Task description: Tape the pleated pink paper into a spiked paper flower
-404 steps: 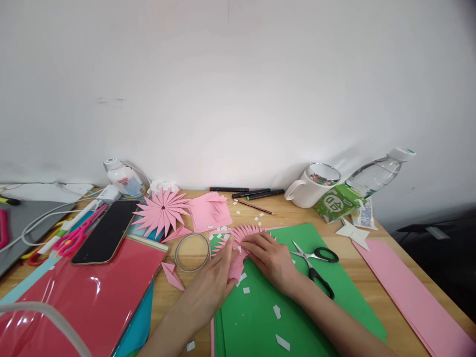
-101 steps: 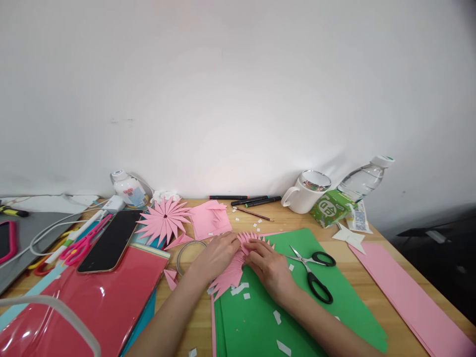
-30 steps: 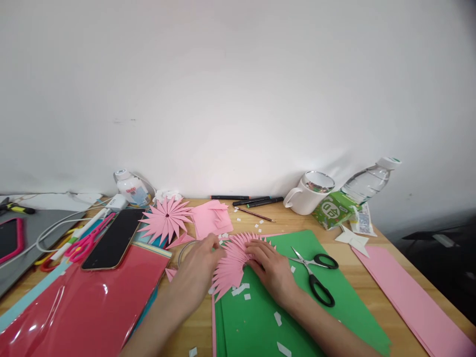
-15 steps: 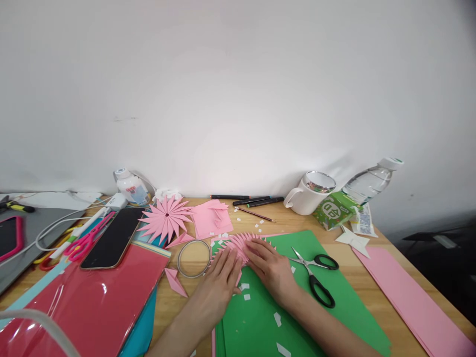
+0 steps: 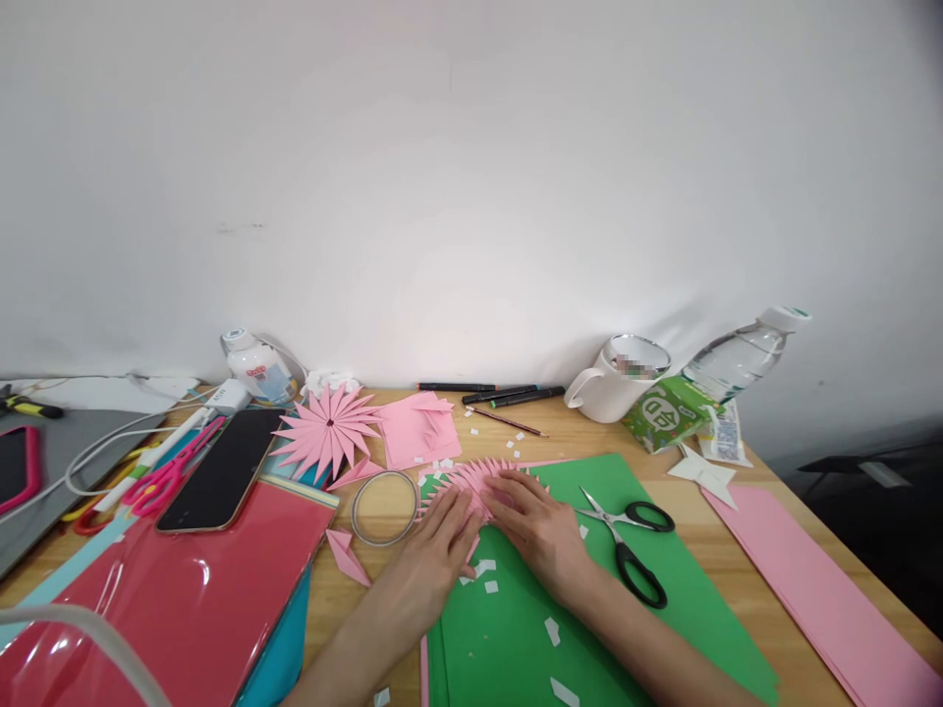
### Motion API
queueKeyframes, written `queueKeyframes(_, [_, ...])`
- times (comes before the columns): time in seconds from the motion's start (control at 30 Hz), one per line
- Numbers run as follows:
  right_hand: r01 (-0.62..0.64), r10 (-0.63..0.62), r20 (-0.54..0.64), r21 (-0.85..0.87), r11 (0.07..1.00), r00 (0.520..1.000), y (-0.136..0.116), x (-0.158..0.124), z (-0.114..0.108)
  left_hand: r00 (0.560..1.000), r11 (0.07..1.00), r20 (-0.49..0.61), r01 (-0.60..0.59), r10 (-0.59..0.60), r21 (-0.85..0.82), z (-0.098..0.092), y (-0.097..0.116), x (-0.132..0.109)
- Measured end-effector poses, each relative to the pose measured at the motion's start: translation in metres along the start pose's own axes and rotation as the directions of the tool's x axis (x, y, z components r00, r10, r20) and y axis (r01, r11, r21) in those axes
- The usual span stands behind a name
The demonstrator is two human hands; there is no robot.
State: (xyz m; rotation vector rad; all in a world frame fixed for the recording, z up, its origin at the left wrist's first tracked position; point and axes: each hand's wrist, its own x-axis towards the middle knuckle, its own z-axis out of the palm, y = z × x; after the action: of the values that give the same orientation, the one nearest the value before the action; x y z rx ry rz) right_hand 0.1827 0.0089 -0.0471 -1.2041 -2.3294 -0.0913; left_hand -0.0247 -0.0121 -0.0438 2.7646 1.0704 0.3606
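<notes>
A pink folded-paper star (image 5: 482, 478) with many points lies on the green paper sheets (image 5: 516, 638), mostly covered by my hands. My left hand (image 5: 442, 540) rests flat on its left part, fingers stretched out. On its right part lies my right hand (image 5: 541, 525), fingers also extended. Close to my left hand is a roll of tape (image 5: 385, 508). Scissors with black handles (image 5: 626, 540) lie spread on the green sheets to the right of my right hand. Small white paper scraps (image 5: 491, 587) are scattered around.
A second pink star (image 5: 330, 423) lies back left, near pink sheets (image 5: 405, 442). Behind stand a white mug (image 5: 615, 383), a green box (image 5: 667, 412) and a leaning bottle (image 5: 737, 358). A phone (image 5: 221, 471) lies on red sheets (image 5: 169, 599). Pink strips (image 5: 817, 579) lie right.
My hands stay on the pink star in nearly the same pose. The whole view has shifted very slightly.
</notes>
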Motion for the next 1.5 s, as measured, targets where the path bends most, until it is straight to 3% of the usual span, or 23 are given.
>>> queueKeyframes(0.13, [0.004,-0.004,0.052,0.001,1.000,0.999,-0.001,0.002,-0.003,0.996,0.984,-0.013,0.086,-0.089,-0.159,0.002,-0.003,0.001])
queueKeyframes(0.23, [0.014,-0.014,0.058,-0.004,1.000,0.998,-0.003,0.004,-0.005,0.994,0.961,0.038,0.112,-0.106,-0.252,-0.004,-0.004,0.003])
queueKeyframes(0.4, [-0.032,0.033,0.057,-0.023,0.999,0.998,-0.005,0.006,-0.009,0.969,0.930,0.106,0.244,-0.223,-0.275,-0.015,-0.003,0.007])
queueKeyframes(0.7, [-0.026,0.029,0.105,-0.031,0.999,0.994,-0.011,0.008,-0.010,0.987,0.999,0.150,0.049,-0.051,0.023,-0.009,-0.004,0.015])
queueKeyframes(0.8, [-0.055,0.054,0.136,0.005,0.998,0.989,-0.013,0.007,-0.015,0.983,0.998,0.176,0.058,-0.060,0.017,-0.020,0.000,0.016])
queueKeyframes(0.93, [-0.085,0.066,0.159,0.119,0.989,0.985,-0.009,0.004,-0.023,0.970,0.987,0.234,0.095,-0.063,-0.127,-0.039,0.004,0.015])
queueKeyframes(1.0, [-0.067,0.041,0.128,0.205,0.976,0.991,-0.004,0.002,-0.025,0.976,0.967,0.200,0.130,-0.086,-0.220,-0.045,0.005,0.013])
queueKeyframes(1.07, [-0.045,0.032,0.053,0.273,0.961,0.998,0.003,0.001,-0.027,0.985,0.940,0.096,0.166,-0.144,-0.297,-0.049,0.005,0.011])
queueKeyframes(1.13, [-0.044,0.054,-0.027,0.291,0.956,0.998,0.009,0.000,-0.027,0.981,0.917,0.011,0.187,-0.195,-0.353,-0.052,0.006,0.009])
queueKeyframes(1.2, [-0.051,0.073,-0.069,0.274,0.960,0.995,0.014,-0.001,-0.026,0.975,0.901,-0.003,0.203,-0.221,-0.382,-0.053,0.006,0.009])
queueKeyframes(1.33, [-0.057,0.072,-0.059,0.229,0.972,0.996,0.018,-0.002,-0.021,0.970,0.910,-0.011,0.225,-0.244,-0.347,-0.049,0.006,0.009])
queueKeyframes(1.5, [-0.084,0.079,0.031,0.218,0.972,0.996,0.019,-0.002,-0.013,0.991,0.971,0.030,0.131,-0.127,-0.201,-0.036,0.004,0.012])
